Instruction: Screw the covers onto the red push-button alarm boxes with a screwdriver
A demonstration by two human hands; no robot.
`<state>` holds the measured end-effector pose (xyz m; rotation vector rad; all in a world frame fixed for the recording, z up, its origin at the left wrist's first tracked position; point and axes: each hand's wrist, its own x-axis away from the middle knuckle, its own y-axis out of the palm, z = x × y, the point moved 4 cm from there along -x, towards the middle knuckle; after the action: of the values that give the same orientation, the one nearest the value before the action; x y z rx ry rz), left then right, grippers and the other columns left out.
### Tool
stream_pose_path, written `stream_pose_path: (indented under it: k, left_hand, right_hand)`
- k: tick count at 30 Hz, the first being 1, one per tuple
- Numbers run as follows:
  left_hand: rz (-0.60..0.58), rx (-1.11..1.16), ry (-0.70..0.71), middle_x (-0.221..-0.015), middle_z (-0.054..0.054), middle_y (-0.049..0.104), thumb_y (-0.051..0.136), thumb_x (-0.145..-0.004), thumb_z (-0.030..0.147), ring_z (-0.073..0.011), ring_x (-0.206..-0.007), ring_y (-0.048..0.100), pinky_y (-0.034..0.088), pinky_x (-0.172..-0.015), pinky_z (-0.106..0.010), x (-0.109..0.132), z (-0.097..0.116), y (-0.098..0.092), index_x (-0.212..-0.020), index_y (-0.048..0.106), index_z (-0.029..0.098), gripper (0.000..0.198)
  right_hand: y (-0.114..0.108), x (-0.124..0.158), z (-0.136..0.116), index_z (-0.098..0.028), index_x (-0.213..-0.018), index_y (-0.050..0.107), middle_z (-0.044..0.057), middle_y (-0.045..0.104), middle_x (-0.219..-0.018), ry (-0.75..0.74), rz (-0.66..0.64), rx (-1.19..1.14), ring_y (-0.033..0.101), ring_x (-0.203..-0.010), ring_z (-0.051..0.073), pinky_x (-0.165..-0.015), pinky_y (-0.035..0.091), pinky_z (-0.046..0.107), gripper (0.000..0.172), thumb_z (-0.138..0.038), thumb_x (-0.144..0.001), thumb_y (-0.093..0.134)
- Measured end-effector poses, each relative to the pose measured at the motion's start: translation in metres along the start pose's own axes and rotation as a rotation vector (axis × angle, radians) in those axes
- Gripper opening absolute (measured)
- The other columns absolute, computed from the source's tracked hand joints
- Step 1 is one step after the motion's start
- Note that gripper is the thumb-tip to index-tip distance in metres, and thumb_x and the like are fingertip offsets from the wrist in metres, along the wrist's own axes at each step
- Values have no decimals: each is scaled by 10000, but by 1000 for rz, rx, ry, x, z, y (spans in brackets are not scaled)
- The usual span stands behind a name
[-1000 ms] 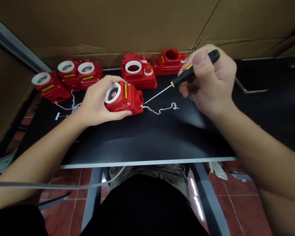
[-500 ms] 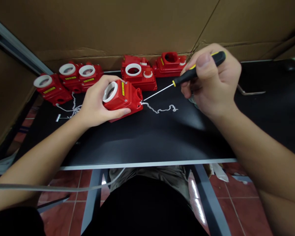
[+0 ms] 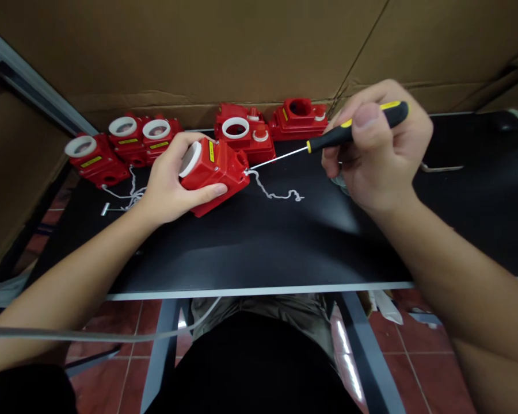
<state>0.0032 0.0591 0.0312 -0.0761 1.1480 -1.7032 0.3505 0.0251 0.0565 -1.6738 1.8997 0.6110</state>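
Observation:
My left hand (image 3: 169,185) grips a red plastic housing (image 3: 218,171) with a white ring on its face, tilted up off the black table (image 3: 259,241). My right hand (image 3: 377,155) is closed round a black and yellow screwdriver (image 3: 354,130). Its thin metal shaft reaches left, and the tip touches the housing's right end. A white string (image 3: 274,192) trails from that end across the table.
Several more red housings (image 3: 125,141) stand in a row along the table's back edge, against a cardboard wall (image 3: 242,52). Another white string and a small metal piece (image 3: 107,208) lie at the left. A metal bracket (image 3: 440,168) lies at the right.
My left hand has lifted and tilted the housing, its right end now higher. The screwdriver has risen with it and lies flatter. The white string has been drawn a little to the left.

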Motion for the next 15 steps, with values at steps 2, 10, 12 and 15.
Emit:
stream_pose_path:
  k: [2,10,12,15]
  left_hand:
    - [4,22,-11,-1627,-16,864,879,-1028,978,-422,-1431,818,698,-1341,-777,0,-3,0,-1610,705,355,870]
    - [5,19,20,-1626,-61,854,849,-1067,960,-423,-1443,836,703,-1296,-737,-1,-3,0,-1624,681,345,846]
    - [-17,-50,50,-1644,-71,858,861,-1060,956,-428,-1449,848,709,-1290,-714,0,2,1,-1634,689,337,861]
    - [-62,-157,90,-1584,-68,892,862,-1055,960,-402,-1376,882,740,-1249,-643,1,8,2,-1596,730,335,837]
  right_hand:
    - [-1,1,3,-334,-935,710,8,733,-831,28,-17,34,564,-543,179,-487,413,403,624,-911,-1026,930]
    - [-3,3,-6,-356,-971,751,1,722,-791,94,-57,17,591,-566,207,-525,451,431,546,-858,-1026,959]
    - [-4,-3,-7,-334,-960,752,-16,713,-771,135,-151,-22,607,-553,187,-530,483,417,542,-813,-1018,1001]
    - [-9,-12,-4,-291,-982,754,-17,738,-758,277,-351,-24,685,-584,177,-582,583,402,586,-783,-982,1071]
